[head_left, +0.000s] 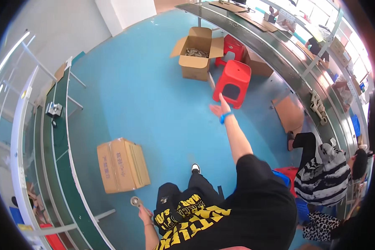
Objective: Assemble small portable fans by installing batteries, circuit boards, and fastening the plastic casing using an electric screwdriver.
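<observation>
On to the head view: gripping a tape roll in the left hand, down low by the left leg. Now the key relation: from that hand, looking ahead and slightly left to a brown carton on the floor, with the roll in between and seemingly just short of the near edge. Much closer to the left hand than to the right. Showing a round face, so offering no real long axis on the roll. Out front, holding the right hand spread and free of any object, overlapping a red stool in view; impossible to tell about contact. Counting up: one roll, one brown carton near the left hand, one open carton farther ahead, two red stools beside it.
</observation>
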Available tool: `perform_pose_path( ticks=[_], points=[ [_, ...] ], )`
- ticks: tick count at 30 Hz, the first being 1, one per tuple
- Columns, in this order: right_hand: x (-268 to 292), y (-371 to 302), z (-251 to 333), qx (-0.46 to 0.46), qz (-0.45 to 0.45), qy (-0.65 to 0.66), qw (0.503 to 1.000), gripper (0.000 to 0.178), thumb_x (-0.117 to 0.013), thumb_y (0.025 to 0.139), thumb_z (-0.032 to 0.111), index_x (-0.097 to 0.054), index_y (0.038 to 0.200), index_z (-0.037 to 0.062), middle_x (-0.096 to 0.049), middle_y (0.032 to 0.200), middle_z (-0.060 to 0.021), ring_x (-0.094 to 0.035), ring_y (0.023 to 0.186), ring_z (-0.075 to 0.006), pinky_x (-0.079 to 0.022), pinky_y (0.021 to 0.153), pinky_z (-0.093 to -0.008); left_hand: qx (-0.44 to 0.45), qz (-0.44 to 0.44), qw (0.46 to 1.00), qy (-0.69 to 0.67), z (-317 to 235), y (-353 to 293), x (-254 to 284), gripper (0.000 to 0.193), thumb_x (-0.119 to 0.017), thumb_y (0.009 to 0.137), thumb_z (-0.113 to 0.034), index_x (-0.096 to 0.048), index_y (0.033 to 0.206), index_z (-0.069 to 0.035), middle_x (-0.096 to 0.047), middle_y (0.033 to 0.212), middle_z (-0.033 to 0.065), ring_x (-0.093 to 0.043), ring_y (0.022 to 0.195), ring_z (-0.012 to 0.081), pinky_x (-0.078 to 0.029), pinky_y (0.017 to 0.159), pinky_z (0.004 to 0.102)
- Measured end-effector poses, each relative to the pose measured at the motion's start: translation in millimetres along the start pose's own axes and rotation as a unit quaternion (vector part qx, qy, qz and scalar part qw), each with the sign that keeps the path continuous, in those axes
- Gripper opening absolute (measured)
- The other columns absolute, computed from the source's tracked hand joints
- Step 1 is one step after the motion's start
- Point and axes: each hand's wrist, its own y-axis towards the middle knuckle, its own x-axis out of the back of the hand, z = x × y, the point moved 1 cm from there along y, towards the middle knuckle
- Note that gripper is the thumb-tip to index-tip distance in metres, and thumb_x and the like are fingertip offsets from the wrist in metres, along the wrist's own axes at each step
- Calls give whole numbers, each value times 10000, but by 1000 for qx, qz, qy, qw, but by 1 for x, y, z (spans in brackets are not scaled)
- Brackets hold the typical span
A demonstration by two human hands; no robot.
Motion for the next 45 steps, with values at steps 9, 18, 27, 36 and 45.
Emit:
perform_pose_path(
  ticks=[9, 18, 27, 36, 45],
  points=[
    [166, -80, -256, 72, -50, -546, 833, 379, -638, 891, 443, -615, 790, 78, -589, 650, -56, -554, 542, -193, -456, 496, -355, 140, 32, 963, 227, -51, 82, -36, 503, -656, 829, -488, -575, 808, 8, -585, 679, 123, -575, 520, 249, -459, 448, 372],
    [434, -523, -458, -117, -566, -170, 798, 317, -440, 887, 189, -620, 713, -7, -623, 614, -194, -637, 520, -302, -503, 457, -467, -96, 387, 791, 464, -141, 198, -269, 497, -568, 898, -527, -584, 818, -37, -585, 614, 103, -580, 467, 229, -476, 424, 359],
    [361, -506, -601, 251, -534, -96, 802, 375, -630, 873, 340, -664, 1140, 79, -716, 1026, -102, -663, 897, -247, -526, 805, -395, 0, 589, 525, 614, 79, -45, -321, 434, -624, 869, -472, -551, 849, -45, -523, 639, 77, -508, 453, 221, -430, 411, 368],
    [338, -657, -842, -77, -567, 331, 750, 347, -550, 898, 354, -686, 829, 42, -689, 735, -96, -670, 634, -209, -541, 557, -394, 25, 754, 203, 624, 227, -415, -162, 417, -552, 945, -463, -532, 938, -46, -524, 645, 48, -507, 463, 155, -416, 409, 298],
    [442, -762, -748, 97, -546, 637, 535, 280, -562, 915, 326, -659, 1064, 110, -701, 980, -116, -691, 831, -252, -553, 741, -401, -2, 782, -19, 623, 456, -629, -72, 339, -559, 963, -400, -536, 903, -67, -536, 630, 38, -512, 454, 142, -417, 410, 289]
  ],
)
